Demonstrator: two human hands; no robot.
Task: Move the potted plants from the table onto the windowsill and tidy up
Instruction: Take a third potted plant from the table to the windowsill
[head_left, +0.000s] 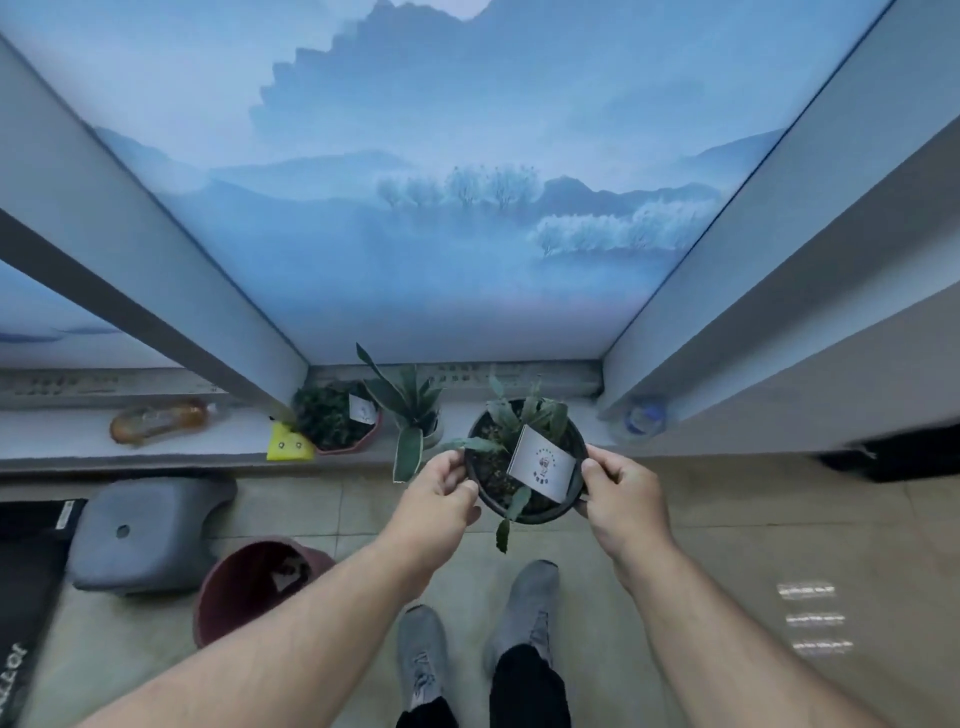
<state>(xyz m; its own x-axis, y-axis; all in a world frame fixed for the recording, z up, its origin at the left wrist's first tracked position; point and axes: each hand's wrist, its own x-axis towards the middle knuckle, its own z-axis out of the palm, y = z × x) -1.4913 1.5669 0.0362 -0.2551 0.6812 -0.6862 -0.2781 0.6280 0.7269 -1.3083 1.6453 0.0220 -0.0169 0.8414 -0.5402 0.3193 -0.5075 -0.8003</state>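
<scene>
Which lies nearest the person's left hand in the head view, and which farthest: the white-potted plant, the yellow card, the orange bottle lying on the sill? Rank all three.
From the left hand:
1. White-potted plant, on the sill just above the hand.
2. Yellow card, farther left, at the sill's front edge beside the reddish pot.
3. Orange bottle, far left, lying on its side.

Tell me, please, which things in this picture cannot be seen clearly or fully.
- Head view: whether the black pot, held by the left hand and right hand, touches the windowsill is unclear; the pot hides its own underside.
- The print on its white card is too small to read.
- The bottle at the right frame is blurred.
- The contents of the red bucket are in shadow.
</scene>
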